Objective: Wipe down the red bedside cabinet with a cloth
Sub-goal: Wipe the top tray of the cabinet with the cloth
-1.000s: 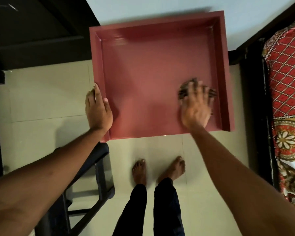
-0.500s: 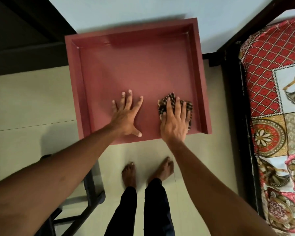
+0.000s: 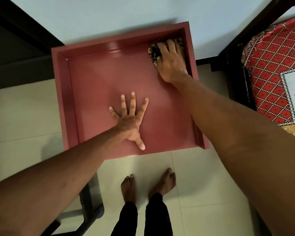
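**Red bedside cabinet, seen from above, with cloth**

Item: red bedside cabinet (image 3: 100, 74), its recessed top edged by a raised rim on three sides, standing on a pale tiled floor (image 3: 24, 116) against a light wall.
Cloth (image 3: 154, 50): dark, patterned, bunched in the far right corner of the top, touching the right rim.
Right hand (image 3: 171, 63): laid over the cloth, fingers extended close together, pressing it down.
Left hand (image 3: 129, 120): flat on the near middle of the top, fingers spread wide, thumb pointing to the front edge, well apart from the cloth.
Surroundings: bare feet (image 3: 129, 186) on the floor just before the cabinet; red patterned bed cover (image 3: 271, 65) to the right; dark stool (image 3: 90, 206) at lower left.
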Motion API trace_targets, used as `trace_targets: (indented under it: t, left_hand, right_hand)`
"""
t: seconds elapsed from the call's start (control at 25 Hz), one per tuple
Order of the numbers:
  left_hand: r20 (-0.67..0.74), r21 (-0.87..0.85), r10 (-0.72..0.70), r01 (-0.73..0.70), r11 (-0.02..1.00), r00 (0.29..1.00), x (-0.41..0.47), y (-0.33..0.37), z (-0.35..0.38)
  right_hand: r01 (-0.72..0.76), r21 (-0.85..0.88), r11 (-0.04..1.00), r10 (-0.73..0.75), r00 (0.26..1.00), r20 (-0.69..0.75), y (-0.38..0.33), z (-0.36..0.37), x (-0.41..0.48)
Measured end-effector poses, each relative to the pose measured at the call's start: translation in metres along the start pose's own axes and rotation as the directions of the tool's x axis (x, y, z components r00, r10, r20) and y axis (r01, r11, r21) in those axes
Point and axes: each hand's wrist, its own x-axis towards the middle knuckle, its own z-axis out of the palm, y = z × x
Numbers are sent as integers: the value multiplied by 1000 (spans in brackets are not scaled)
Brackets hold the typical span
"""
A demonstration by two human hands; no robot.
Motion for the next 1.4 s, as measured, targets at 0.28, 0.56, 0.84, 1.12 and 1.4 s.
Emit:
trace_targets:
  t: [0.28, 0.56, 0.84, 1.12, 1.4]
  left_hand:
    - [-12, 26, -16, 16, 1000, 1000, -7, 3, -5]
    - [-27, -8, -25, 24, 1000, 999, -9, 5, -6]
    - [-417, -158, 94, -175, 972, 904, -27, -20, 39]
    - [-811, -460, -241, -325, 826, 534, -47, -84, 85]
    - [-764, -560, -463, -105, 822, 450, -61, -182, 51]
  right_hand:
    - [-94, 225, 970, 108, 993, -50, -1, 13, -198]
    - [-234, 178, 956, 239, 971, -8, -9, 22, -272]
    - [-258, 120, 959, 271, 957, -107, -23, 32, -241]
    - [-341, -42, 939, 333, 934, -130, -101, 62, -122]
    - [483, -18, 876, -452, 832, 322, -199, 117, -280]
